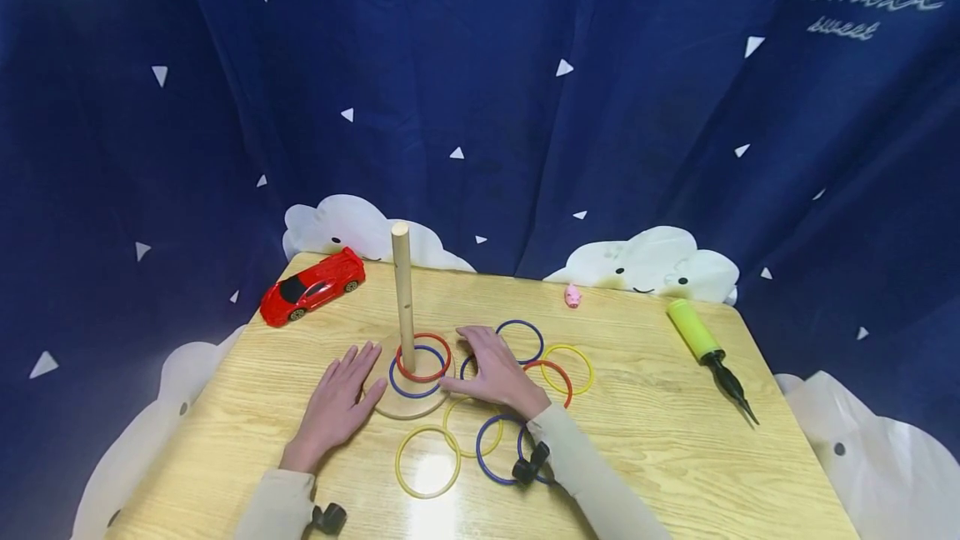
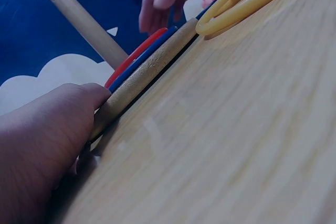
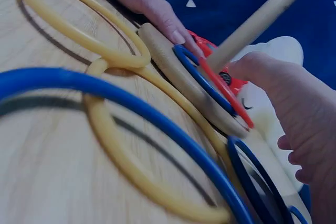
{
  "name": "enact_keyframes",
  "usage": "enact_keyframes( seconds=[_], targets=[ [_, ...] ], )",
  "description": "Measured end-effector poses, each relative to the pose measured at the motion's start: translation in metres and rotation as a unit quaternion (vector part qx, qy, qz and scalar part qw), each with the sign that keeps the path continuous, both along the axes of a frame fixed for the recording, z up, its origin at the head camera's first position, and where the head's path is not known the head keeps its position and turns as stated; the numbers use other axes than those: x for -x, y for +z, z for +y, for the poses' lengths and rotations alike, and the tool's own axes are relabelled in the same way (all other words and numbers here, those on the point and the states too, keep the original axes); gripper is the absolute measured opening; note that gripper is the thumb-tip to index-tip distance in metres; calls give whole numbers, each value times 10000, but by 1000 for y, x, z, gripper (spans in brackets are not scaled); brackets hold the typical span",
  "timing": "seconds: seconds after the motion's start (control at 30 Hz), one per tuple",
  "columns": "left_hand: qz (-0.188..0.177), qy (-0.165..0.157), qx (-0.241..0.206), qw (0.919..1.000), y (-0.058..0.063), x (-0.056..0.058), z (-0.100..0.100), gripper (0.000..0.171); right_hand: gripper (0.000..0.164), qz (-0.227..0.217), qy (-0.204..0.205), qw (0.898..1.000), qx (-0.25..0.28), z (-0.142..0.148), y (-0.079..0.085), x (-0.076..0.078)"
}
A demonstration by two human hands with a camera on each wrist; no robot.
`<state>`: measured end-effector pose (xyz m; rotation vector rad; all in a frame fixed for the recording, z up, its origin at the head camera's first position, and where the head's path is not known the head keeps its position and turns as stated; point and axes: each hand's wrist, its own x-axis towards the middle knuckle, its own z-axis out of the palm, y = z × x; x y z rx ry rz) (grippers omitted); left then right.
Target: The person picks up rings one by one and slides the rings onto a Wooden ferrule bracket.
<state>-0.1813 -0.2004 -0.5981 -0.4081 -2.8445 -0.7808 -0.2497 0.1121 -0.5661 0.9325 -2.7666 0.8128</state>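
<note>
A wooden peg stands upright on a round wooden base. Around its foot lie a blue ring and, over it, a red ring. My left hand lies at the base's left side, fingers extended, thumb by its edge. Just right of the base, my right hand hovers with relaxed, spread fingers, its thumb near the red ring. Nothing shows in its grasp. Beneath the right hand, another blue ring is partly hidden. In the left wrist view, the thumb meets the base's rim.
Nearer me lie yellow rings and blue rings, some overlapping. Right of my right hand are a blue ring, a yellow ring and a red ring. A red toy car, pink pig and yellow-green pump lie farther out.
</note>
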Motion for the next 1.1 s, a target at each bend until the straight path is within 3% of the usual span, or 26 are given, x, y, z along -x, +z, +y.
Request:
enact_keyframes(
  seconds=[0.17,0.43,0.53,0.77,1.1],
  targets=[
    [3,7,0,10000,0,0,0,67,94,-11,-215,9994,262,27,5,-14],
    [-29,-22,-25,10000,0,1,1,67,93,461,-330,9968,561,65,6,-43],
    [-41,1,-20,10000,0,0,1,67,95,379,-488,9959,664,77,5,-55],
    [-76,-8,-75,9999,2,-1,0,67,98,320,-888,9910,946,104,-3,-89],
    [-65,-11,-85,9999,3,-1,1,67,96,405,-1315,9861,929,140,-22,-134]
  ],
)
